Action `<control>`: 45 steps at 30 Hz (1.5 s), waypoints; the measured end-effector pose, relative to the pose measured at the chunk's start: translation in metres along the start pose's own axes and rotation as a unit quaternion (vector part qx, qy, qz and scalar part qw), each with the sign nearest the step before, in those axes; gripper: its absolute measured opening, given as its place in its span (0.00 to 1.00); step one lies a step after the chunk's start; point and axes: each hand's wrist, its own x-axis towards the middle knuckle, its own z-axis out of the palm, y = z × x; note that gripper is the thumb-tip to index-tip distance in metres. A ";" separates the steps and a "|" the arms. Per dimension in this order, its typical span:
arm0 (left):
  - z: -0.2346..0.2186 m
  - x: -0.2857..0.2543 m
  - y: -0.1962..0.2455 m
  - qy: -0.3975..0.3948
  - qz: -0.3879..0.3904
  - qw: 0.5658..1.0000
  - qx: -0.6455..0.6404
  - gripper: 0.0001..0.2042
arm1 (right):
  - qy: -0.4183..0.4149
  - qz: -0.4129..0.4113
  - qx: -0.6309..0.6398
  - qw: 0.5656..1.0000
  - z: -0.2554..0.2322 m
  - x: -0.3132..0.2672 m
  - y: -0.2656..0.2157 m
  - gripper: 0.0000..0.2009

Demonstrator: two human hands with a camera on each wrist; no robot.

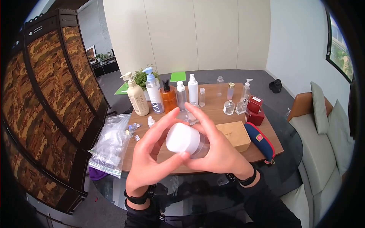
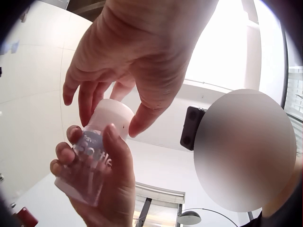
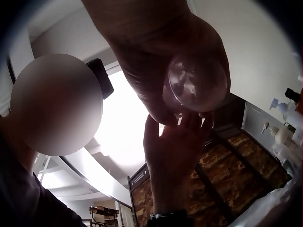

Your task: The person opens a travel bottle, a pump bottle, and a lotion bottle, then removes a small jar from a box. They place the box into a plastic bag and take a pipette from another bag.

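Note:
Both hands hold a clear travel bottle with a wide white cap, raised over the near part of the wooden table. My right hand wraps the clear body, its thumb lying along the printed label in the left wrist view. Around the white cap curve the thumb and fingers of my left hand. The bottle's rounded clear base faces the right wrist camera. Tilted toward the head camera, the cap hides most of the body there.
Several pump and spray bottles, among them an amber bottle, line the table's back left. Small perfume bottles and red boxes stand at right, near a cardboard box and a blue pouch. A plastic bag lies left.

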 end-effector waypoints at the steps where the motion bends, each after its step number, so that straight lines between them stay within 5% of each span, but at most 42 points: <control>1: 0.000 0.000 0.003 -0.011 0.007 1.000 -0.022 0.32 | -0.016 -0.003 0.040 0.999 -0.001 0.000 0.001 0.50; 8: -0.005 0.000 -0.002 -0.038 -0.012 0.999 -0.023 0.30 | -0.015 0.002 0.017 1.000 0.003 -0.001 0.003 0.50; 11: -0.004 0.003 -0.004 -0.038 0.046 0.996 0.060 0.31 | -0.013 0.010 0.001 1.000 0.001 -0.001 0.000 0.50; 14: -0.006 0.000 -0.008 -0.026 0.022 0.993 0.111 0.31 | -0.010 0.015 -0.027 0.999 0.000 -0.001 -0.001 0.50; 20: 0.003 0.000 0.000 -0.005 -0.002 0.997 -0.077 0.27 | -0.004 0.009 -0.018 1.000 0.002 0.000 0.003 0.50; 26: -0.004 -0.001 -0.007 -0.017 0.070 0.990 0.119 0.25 | -0.004 0.000 -0.022 1.000 0.003 0.000 0.004 0.50; 32: 0.000 0.000 0.005 0.009 -0.003 0.999 -0.031 0.22 | -0.002 0.011 -0.044 0.999 0.004 0.000 0.002 0.50; 35: -0.005 0.002 -0.002 -0.026 0.055 0.997 0.047 0.22 | 0.002 0.007 -0.022 1.000 0.005 0.000 0.004 0.50; 45: 0.002 -0.001 0.000 0.002 0.020 0.999 0.034 0.21 | -0.001 0.002 -0.013 1.000 0.006 0.000 0.002 0.48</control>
